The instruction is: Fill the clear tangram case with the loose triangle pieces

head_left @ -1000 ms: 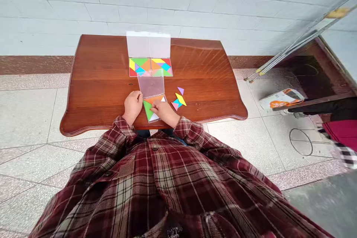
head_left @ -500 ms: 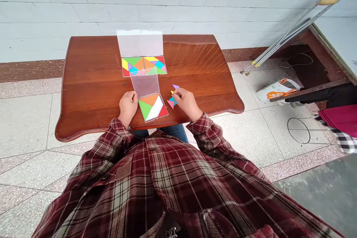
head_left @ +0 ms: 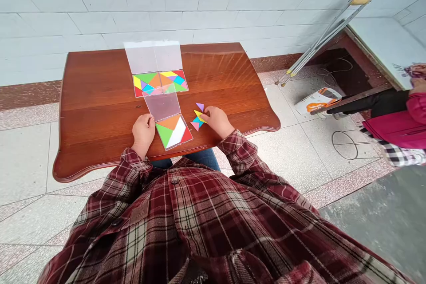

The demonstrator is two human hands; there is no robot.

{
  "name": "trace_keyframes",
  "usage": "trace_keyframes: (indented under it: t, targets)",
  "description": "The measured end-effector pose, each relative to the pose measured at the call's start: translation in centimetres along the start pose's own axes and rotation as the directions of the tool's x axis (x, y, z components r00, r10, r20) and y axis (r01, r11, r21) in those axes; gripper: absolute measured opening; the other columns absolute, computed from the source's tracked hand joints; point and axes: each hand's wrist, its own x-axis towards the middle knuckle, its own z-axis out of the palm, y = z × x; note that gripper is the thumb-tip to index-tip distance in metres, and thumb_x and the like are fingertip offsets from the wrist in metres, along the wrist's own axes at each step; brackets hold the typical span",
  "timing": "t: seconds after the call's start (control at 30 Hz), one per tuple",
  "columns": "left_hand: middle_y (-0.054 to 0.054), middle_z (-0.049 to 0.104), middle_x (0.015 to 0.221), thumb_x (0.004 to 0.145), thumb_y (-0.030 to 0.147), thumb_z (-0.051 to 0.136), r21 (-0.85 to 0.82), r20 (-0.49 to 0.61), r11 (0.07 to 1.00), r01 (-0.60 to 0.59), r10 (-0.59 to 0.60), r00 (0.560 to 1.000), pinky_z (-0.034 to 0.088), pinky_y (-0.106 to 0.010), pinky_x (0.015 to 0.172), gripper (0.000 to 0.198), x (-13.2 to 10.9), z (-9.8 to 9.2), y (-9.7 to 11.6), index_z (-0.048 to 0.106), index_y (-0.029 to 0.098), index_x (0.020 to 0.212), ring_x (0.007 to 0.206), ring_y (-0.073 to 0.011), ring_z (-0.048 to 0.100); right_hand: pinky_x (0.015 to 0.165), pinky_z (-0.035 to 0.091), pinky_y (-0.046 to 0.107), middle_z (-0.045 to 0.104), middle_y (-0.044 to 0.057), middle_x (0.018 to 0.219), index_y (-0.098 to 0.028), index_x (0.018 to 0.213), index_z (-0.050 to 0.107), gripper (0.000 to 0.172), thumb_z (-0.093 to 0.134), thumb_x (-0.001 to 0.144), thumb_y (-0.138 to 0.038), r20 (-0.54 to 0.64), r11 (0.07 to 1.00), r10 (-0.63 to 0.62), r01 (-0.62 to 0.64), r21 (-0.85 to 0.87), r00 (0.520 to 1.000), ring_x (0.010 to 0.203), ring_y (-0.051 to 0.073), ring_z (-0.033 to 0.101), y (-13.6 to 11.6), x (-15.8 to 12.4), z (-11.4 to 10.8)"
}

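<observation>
A small tangram case lies with its clear lid raised. Inside are orange, green and red pieces beside a bare white strip. My left hand is closed, thumb and fingers at the case's left edge by the hinge. To the right, my right hand has its fingertips pinched on the yellow tangram piece. Under and around that piece lie a blue piece, a pink triangle and a purple triangle. Some fingers of the right hand are hidden.
Behind stands a wider double tangram case, filled with coloured pieces, its clear lid up. The wooden table has curved edges. Crutches lean at right, near a white and orange bag and another person's magenta sleeve.
My view has turned, shifting the table leftward in the picture. The yellow piece shows more fully at my right fingertips and now overlaps the blue piece. The left hand stays at the case.
</observation>
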Motion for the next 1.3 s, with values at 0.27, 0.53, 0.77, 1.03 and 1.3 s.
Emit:
trace_keyframes:
  t: [0.27, 0.53, 0.77, 1.03, 1.3]
  targets:
    - [-0.005, 0.061, 0.082, 0.084, 0.027, 0.043, 0.004, 0.007, 1.000, 0.005, -0.006, 1.000, 0.036, -0.028, 0.069, 0.018, -0.1, -0.2, 0.3, 0.058, 0.019, 0.078, 0.079, -0.0184, 0.054, 0.073, 0.043, 0.030, 0.064, 0.013, 0.103, -0.015, 0.102, 0.056, 0.028, 0.055, 0.081, -0.033, 0.052, 0.987, 0.106, -0.099, -0.127, 0.993, 0.091, 0.024, 0.060, -1.3, 0.4, 0.1]
    - [-0.005, 0.061, 0.082, 0.085, 0.028, 0.043, -0.005, 0.009, 1.000, 0.014, -0.014, 1.000, 0.036, -0.028, 0.068, 0.018, -0.2, -0.2, 0.2, 0.057, 0.019, 0.078, 0.079, -0.0181, 0.054, 0.070, 0.043, 0.029, 0.065, 0.008, 0.090, -0.016, 0.101, 0.054, 0.029, 0.057, 0.077, -0.033, -0.034, 0.999, -0.007, 0.008, 0.038, 0.999, 0.080, 0.020, 0.060, -1.7, 0.2, 0.8]
    - [-0.006, 0.062, 0.083, 0.084, 0.028, 0.042, -0.021, 0.013, 1.000, 0.011, -0.010, 1.000, 0.037, -0.028, 0.067, 0.020, -0.3, -0.2, 0.2, 0.059, 0.019, 0.079, 0.080, -0.0187, 0.055, 0.069, 0.042, 0.028, 0.063, 0.006, 0.084, -0.017, 0.090, 0.056, 0.018, 0.058, 0.076, -0.029, -0.064, 0.998, -0.021, 0.024, 0.052, 0.998, 0.078, 0.018, 0.058, -1.9, 0.1, 1.3]
    - [-0.006, 0.063, 0.084, 0.084, 0.029, 0.042, -0.040, 0.014, 0.999, 0.023, -0.023, 1.000, 0.037, -0.028, 0.067, 0.020, -0.4, -0.3, 0.1, 0.058, 0.020, 0.079, 0.080, -0.0190, 0.056, 0.066, 0.039, 0.027, 0.063, 0.006, 0.085, -0.018, 0.086, 0.056, 0.016, 0.056, 0.078, -0.031, -0.032, 0.999, -0.016, 0.017, 0.039, 0.999, 0.080, 0.018, 0.058, -2.3, -0.7, 0.7]
    - [-0.005, 0.062, 0.083, 0.085, 0.029, 0.042, -0.051, 0.015, 0.998, 0.024, -0.023, 1.000, 0.036, -0.028, 0.066, 0.020, -0.5, -0.3, 0.1, 0.058, 0.020, 0.079, 0.079, -0.0181, 0.055, 0.064, 0.038, 0.026, 0.064, 0.005, 0.084, -0.019, 0.091, 0.055, 0.018, 0.054, 0.079, -0.031, -0.024, 0.998, -0.037, 0.038, 0.059, 0.999, 0.078, 0.018, 0.058, -2.8, -0.8, 1.1]
